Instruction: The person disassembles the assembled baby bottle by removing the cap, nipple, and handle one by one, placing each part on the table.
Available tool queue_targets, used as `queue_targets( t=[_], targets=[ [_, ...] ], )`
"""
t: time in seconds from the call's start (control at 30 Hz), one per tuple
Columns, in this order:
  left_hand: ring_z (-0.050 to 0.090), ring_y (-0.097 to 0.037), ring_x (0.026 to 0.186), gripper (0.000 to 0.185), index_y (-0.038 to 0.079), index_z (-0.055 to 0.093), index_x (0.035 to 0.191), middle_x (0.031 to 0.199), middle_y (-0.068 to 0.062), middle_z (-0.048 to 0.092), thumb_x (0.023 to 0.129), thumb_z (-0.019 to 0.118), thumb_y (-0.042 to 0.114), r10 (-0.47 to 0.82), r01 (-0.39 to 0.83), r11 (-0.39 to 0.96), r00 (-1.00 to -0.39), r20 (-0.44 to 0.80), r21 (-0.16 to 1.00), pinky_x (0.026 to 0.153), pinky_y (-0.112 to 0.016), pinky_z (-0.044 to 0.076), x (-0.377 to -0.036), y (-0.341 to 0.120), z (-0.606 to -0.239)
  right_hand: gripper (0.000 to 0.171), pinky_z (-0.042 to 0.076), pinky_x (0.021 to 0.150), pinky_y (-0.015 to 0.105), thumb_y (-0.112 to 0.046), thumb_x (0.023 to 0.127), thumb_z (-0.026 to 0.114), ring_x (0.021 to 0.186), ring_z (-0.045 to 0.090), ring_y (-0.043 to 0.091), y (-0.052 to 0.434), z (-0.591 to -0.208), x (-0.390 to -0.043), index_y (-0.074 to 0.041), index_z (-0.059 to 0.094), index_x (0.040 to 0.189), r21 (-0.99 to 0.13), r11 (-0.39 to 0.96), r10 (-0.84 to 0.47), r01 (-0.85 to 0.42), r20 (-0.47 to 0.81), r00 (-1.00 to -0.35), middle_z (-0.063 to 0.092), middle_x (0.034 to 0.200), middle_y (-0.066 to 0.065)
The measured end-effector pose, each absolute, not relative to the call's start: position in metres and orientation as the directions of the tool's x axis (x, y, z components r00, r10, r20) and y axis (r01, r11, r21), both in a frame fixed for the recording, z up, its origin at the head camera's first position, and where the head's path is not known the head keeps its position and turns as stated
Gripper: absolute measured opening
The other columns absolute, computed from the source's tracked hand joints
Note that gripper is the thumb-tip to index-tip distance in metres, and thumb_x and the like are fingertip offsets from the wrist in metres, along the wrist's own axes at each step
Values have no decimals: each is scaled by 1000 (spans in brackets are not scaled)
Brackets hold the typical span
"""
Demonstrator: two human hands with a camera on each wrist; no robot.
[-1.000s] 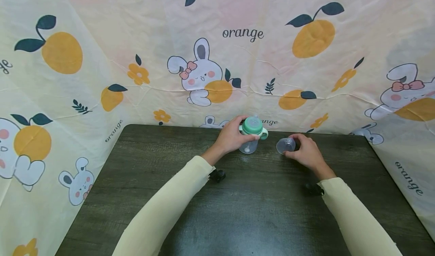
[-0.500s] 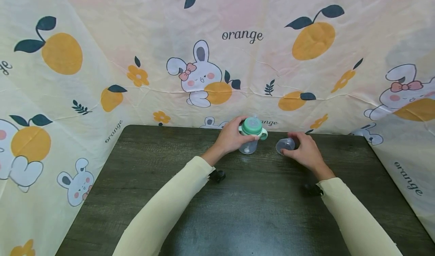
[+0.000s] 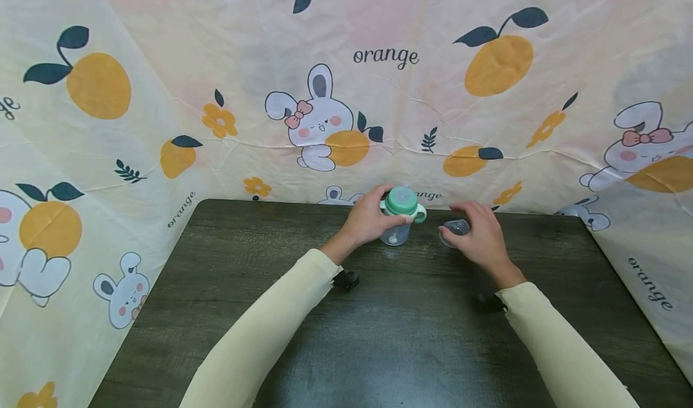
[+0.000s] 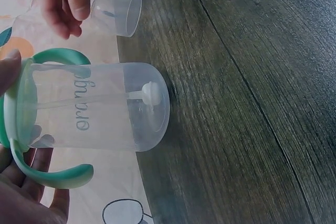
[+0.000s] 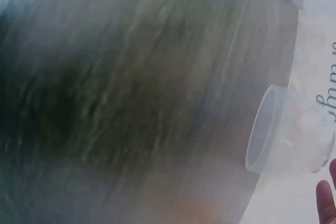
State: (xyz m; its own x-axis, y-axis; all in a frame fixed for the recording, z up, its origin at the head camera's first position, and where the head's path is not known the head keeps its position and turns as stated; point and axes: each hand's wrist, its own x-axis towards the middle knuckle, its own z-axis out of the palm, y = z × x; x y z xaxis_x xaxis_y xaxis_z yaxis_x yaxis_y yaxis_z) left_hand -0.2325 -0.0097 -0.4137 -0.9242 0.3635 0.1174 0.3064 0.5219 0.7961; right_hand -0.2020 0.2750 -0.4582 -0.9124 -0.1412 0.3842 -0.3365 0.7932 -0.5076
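Bottle (image 4: 107, 116), clear-walled and upright, is near the far edge of the table (image 3: 379, 336), topped by a green lid (image 3: 403, 199) and a collar with two curved handles (image 4: 60, 178). No liquid can be made out inside, only a straw with a white weighted end (image 4: 151, 94), so it is probably light. Its walls look like stiff plastic: smooth, likely slippery if wet, and unlikely to suffer from a firm squeeze. The handles seem the surest place to take hold, with the collar a good second choice; lower down, the plain walls should offer less purchase. The left grip (image 3: 370, 216) is closed around the upper part, thumb across the front and other fingers behind, which should steady it well.

To its right and near it, a clear cap (image 4: 118, 14) seems to stand mouth down on the table, domed end up. It looks thin, very light and easily nudged; opposite sides near the rim suit a gentle pinch, since the dome could slip away. The right grip (image 3: 480, 233) is spread about the cap, thumb and fingers apart, with no hold showing; whether a fingertip touches it is hard to tell.

Behind the table hangs a cloth (image 3: 216, 47) printed with rabbits and oranges.
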Motion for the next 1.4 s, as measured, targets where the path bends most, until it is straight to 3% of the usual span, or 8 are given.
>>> queue_targets(
  t=[0.8, 1.4],
  targets=[
    [64, -26, 130, 76, 10, 56, 158, 148, -8, 65, 96, 90, 36, 364, 304, 524, -925, 114, 796, 109, -47, 52, -233, -9, -413, 36, 45, 98, 63, -20, 99, 80, 116, 58, 42, 228, -439, -204, 1, 74, 128, -556, 684, -174, -472, 504, -846, 73, 123, 19],
    [62, -29, 137, 72, 4, 54, 158, 153, -13, 62, 98, 87, 27, 369, 309, 506, -921, 122, 805, 113, -47, 50, -233, -9, -411, 50, 46, 92, 51, -26, 93, 88, 116, 59, 37, 197, -419, -209, -4, 73, 135, -620, 626, -169, -474, 485, -858, 72, 128, 16]
  ],
)
